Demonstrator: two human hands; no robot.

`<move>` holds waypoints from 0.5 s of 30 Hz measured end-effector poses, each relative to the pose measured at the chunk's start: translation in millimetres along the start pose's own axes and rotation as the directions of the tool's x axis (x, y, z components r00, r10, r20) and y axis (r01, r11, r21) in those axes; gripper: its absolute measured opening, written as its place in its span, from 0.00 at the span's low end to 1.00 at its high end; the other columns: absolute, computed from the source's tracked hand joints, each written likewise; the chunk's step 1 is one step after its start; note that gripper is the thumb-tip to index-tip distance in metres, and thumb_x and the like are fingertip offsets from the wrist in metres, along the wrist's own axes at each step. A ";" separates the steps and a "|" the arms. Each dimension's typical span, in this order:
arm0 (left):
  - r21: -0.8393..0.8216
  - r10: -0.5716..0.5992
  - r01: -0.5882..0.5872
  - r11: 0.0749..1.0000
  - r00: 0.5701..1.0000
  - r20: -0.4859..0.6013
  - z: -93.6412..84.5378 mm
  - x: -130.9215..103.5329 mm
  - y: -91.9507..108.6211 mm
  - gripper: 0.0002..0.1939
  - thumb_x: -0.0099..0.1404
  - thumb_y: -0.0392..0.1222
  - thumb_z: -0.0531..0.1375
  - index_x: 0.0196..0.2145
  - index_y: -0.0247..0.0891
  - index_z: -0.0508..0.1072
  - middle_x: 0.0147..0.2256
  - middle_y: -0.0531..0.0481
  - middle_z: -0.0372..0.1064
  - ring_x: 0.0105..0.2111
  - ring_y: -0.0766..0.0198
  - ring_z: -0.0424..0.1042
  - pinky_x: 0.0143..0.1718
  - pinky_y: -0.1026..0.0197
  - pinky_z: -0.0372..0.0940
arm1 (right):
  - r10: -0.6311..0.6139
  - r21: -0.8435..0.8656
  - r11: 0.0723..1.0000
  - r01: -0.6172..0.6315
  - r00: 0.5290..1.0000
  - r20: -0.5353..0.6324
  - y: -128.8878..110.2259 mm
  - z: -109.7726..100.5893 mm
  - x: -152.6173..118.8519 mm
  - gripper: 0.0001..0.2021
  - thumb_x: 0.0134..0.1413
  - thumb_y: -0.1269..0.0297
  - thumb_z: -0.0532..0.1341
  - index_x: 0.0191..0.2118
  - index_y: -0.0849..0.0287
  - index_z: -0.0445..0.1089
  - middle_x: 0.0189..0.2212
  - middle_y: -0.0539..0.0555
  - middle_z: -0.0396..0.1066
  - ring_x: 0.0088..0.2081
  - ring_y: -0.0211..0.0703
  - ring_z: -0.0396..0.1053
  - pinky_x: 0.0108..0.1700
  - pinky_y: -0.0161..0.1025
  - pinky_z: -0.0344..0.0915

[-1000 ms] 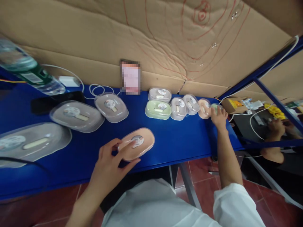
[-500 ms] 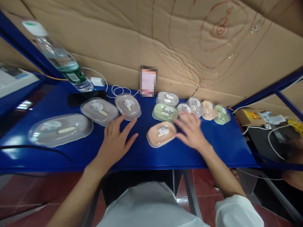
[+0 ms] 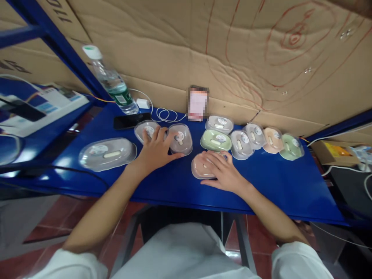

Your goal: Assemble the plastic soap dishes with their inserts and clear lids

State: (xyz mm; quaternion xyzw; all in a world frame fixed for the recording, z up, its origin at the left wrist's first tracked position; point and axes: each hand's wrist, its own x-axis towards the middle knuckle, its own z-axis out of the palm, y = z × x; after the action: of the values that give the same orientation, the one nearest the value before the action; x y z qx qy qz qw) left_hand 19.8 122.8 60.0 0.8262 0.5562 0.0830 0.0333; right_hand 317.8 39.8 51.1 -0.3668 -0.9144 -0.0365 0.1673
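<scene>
Several lidded plastic boxes in grey, green and pink stand on the blue table. My left hand [image 3: 155,151], fingers spread, is over a grey box [image 3: 144,130] left of centre and reaches beside another grey box [image 3: 180,140]. At the centre, my right hand [image 3: 222,168] lies over the front pink box [image 3: 199,166], fingers apart, covering its right part. Just behind it sits a green box [image 3: 216,140]. A larger-looking grey box [image 3: 107,154] is at the left. Neither hand is visibly closed round a box.
A water bottle [image 3: 116,87], a dark phone [image 3: 130,121] and a white charger [image 3: 143,103] with cable stand at the back left. An upright phone [image 3: 198,104] leans on the cardboard wall [image 3: 162,58]. More boxes form a row toward the right, ending with a green one [image 3: 290,147].
The view has shifted left. My left hand has moved over a grey box, and my right hand has come from the back boxes onto the pink one. A small grey box there now looks turned.
</scene>
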 end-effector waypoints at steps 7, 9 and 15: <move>-0.073 0.030 -0.011 0.997 0.965 0.262 -15.0 36.7 -11.7 0.62 0.59 0.72 0.70 0.79 0.48 0.46 0.80 0.31 0.34 0.78 0.21 0.31 0.64 0.06 0.29 | 0.025 0.089 0.996 -0.024 1.000 -0.018 3.7 -5.3 0.3 0.18 0.69 0.58 0.64 0.60 0.58 0.73 0.67 0.63 0.72 0.71 0.58 0.66 0.73 0.60 0.56; -0.077 0.075 -0.059 0.995 0.973 0.217 -9.4 38.3 -13.7 0.60 0.61 0.71 0.69 0.79 0.48 0.46 0.79 0.30 0.39 0.78 0.23 0.35 0.64 0.06 0.30 | 0.027 0.086 0.996 -0.023 0.999 -0.039 6.1 -3.8 -0.6 0.19 0.71 0.54 0.64 0.60 0.57 0.74 0.64 0.63 0.75 0.70 0.58 0.68 0.71 0.59 0.60; -0.006 0.154 -0.154 0.988 0.988 -0.024 9.0 33.1 -16.7 0.48 0.69 0.69 0.63 0.76 0.42 0.55 0.74 0.24 0.53 0.75 0.30 0.53 0.70 0.15 0.35 | 0.061 0.147 0.988 -0.044 0.992 -0.115 14.3 -0.4 -3.8 0.23 0.72 0.51 0.64 0.64 0.57 0.71 0.60 0.61 0.78 0.64 0.54 0.75 0.63 0.51 0.71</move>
State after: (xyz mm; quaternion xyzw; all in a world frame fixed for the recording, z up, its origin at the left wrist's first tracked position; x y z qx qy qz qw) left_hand 18.3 160.0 52.0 0.8655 0.4908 0.0973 0.0235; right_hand 330.3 47.6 49.4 -0.3748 -0.8931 0.0124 0.2485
